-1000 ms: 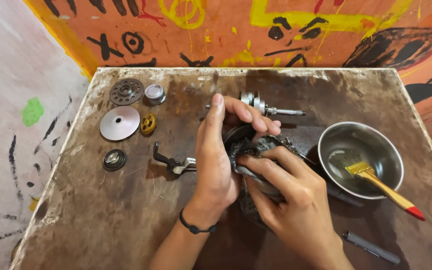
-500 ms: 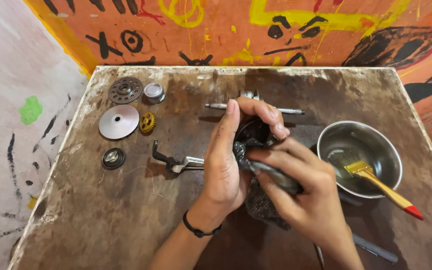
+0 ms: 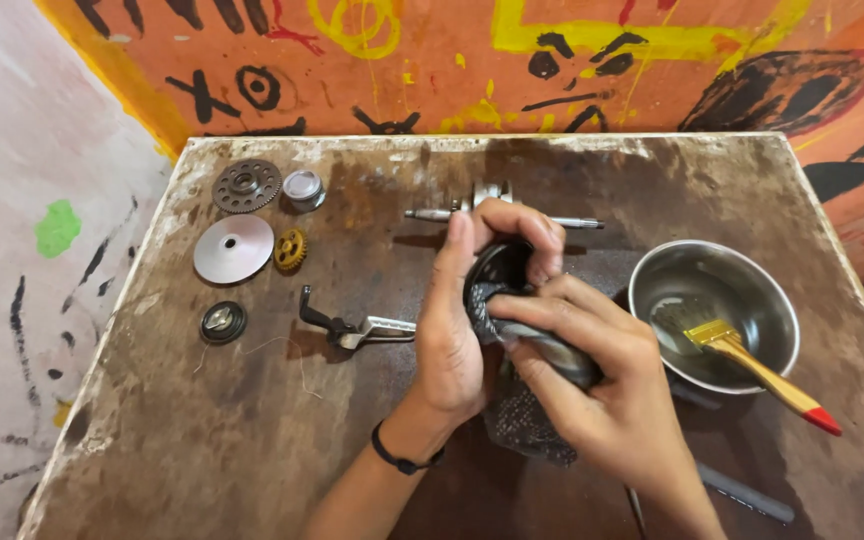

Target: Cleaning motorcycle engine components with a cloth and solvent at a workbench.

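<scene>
My left hand [image 3: 462, 320] grips a dark round metal engine part [image 3: 500, 272] upright above the middle of the brown table [image 3: 252, 450]. My right hand [image 3: 602, 390] presses a dark grey rag [image 3: 522, 420] against the part's lower side, with the rag hanging down below my fingers. Most of the part is hidden by both hands. A black band sits on my left wrist.
A steel bowl [image 3: 752, 290] with a yellow brush [image 3: 762, 375] stands right. Behind my hands lies a shaft [image 3: 432, 213]. Left: a toothed gear [image 3: 246, 185], small cup [image 3: 303, 188], silver disc [image 3: 233, 249], brass gear [image 3: 291, 249], black cap [image 3: 223, 322], lever [image 3: 347, 327]. A painted orange wall is behind.
The part has turned more upright between my hands. My right hand has slid with the rag lower along the part, and my left fingers have curled over its top.
</scene>
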